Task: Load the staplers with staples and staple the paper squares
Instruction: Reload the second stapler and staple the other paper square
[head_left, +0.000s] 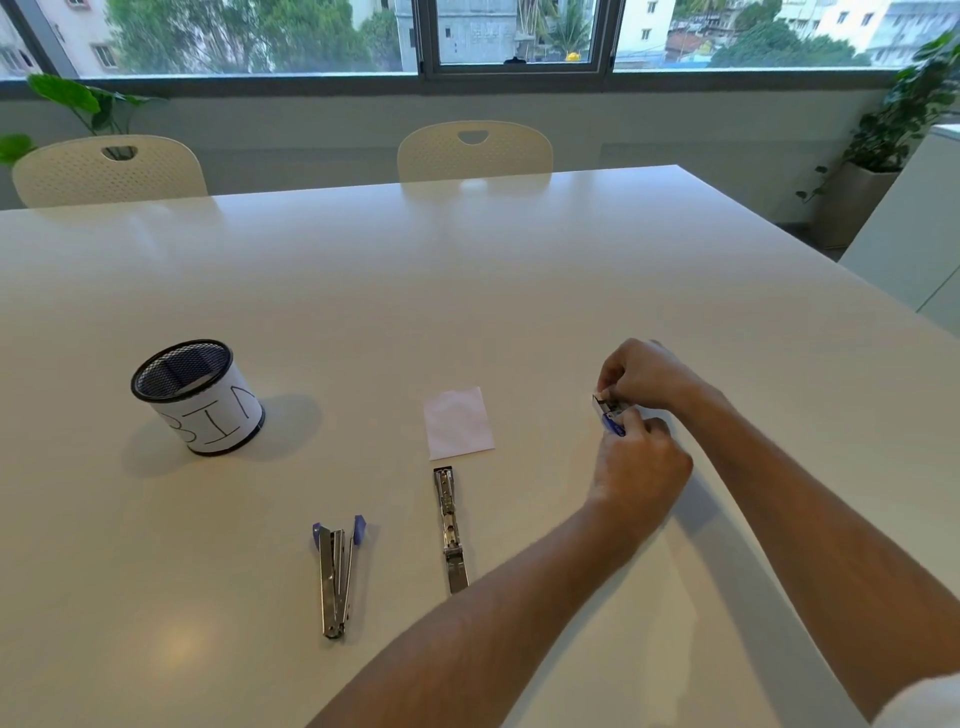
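Holding a small stapler (609, 413) above the right part of the bench (519, 270), both hands work close together: the right hand (644, 374) pinches its metal upper part from above, and the left hand (641, 462) has its grip curled round the blue lower end. This stapler is small, silver with a blue plastic piece; finer detail is too small to tell. Two more staplers lie on the bench nearer the person. One, the blue-tipped stapler (336, 574), is splayed apart in a narrow V, its two blue ends pointing away from the person. The other, an opened metal stapler (450, 527), lies stretched out flat, just below the paper square (458, 423), a white sheet lying flat near the bench's middle. A mesh pot (197, 397) wrapped in white paper lettered "BIN" stands well apart to the left. Bare surface lies between all these items and runs to the far edge, where two chairs (474, 150) stand; the right edge runs diagonally beyond the hands.
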